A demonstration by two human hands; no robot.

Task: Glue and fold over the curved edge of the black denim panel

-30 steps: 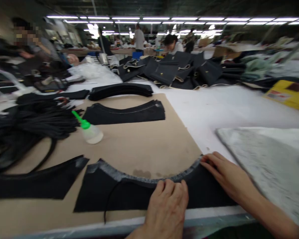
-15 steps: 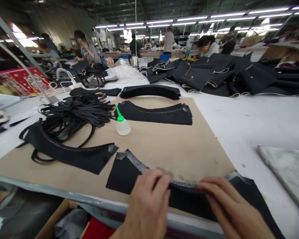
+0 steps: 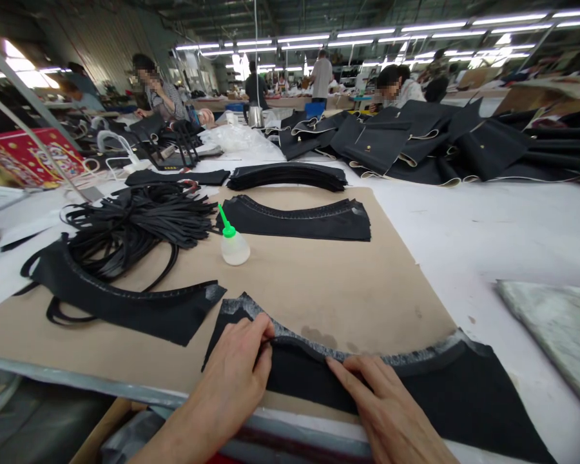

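A curved black fabric piece [image 3: 444,393] lies along the table's near edge, with a whitish, glue-like band on its concave upper edge. My left hand [image 3: 236,361] pinches that edge left of the middle, where a narrow strip is turned over. Farther right, my right hand [image 3: 381,393] has its fingertips on the same edge, gripping the turned strip. To the left rests a similar black piece [image 3: 125,299] with marks along its curve. A squeeze bottle [image 3: 235,249] with a green nozzle stands upright beyond my left hand.
Brown board [image 3: 299,270] covers the near table. Behind are stacked curved pieces [image 3: 290,177], a bundle of black strips [image 3: 145,219] and a heap of black panels [image 3: 415,142]. A marbled slab [image 3: 551,328] lies at right. Other people work in the background.
Both hands have shifted left along the fabric edge. More of the whitish band on the right side is uncovered. The view has turned slightly.
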